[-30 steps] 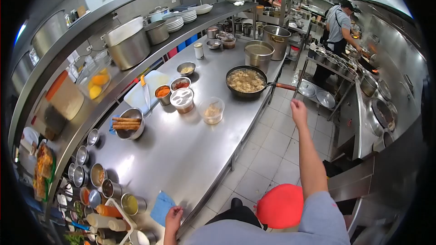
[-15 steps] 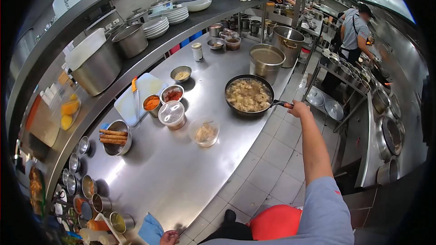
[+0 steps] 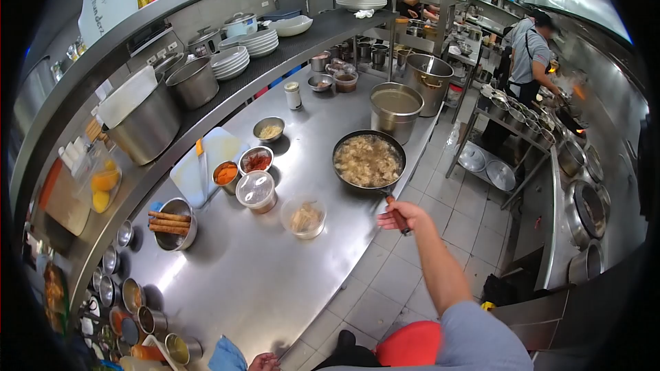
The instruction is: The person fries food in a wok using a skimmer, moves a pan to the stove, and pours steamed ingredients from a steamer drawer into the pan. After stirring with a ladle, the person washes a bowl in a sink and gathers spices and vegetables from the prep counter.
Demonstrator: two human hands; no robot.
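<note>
A black frying pan (image 3: 338, 162) holds browned pieces in bubbly liquid and sits near the table's right edge. Its brown handle points down toward me, beyond the edge. My right hand (image 3: 410, 214) is at that handle, its fingers stretched out underneath, so it looks open rather than wrapped round. At the bottom edge of the view, my left hand (image 3: 264, 363) is partly cut off, fingers curled with nothing visible in them. Beside it lies a blue cloth (image 3: 227, 356). Left of the pan stands a clear tub (image 3: 289, 223) of pale shreds.
Behind the pan stand a steel pot (image 3: 395, 124) and a larger pot (image 3: 440, 89). Small bowls, a lidded tub (image 3: 256, 189) and a knife (image 3: 202, 168) on a cutting board (image 3: 223, 144) are further left. A co-worker (image 3: 529, 55) stands at the stove on the right.
The pan's handle has swung from pointing right to pointing down toward me. My right hand has come nearer with it, and its fingers have straightened.
</note>
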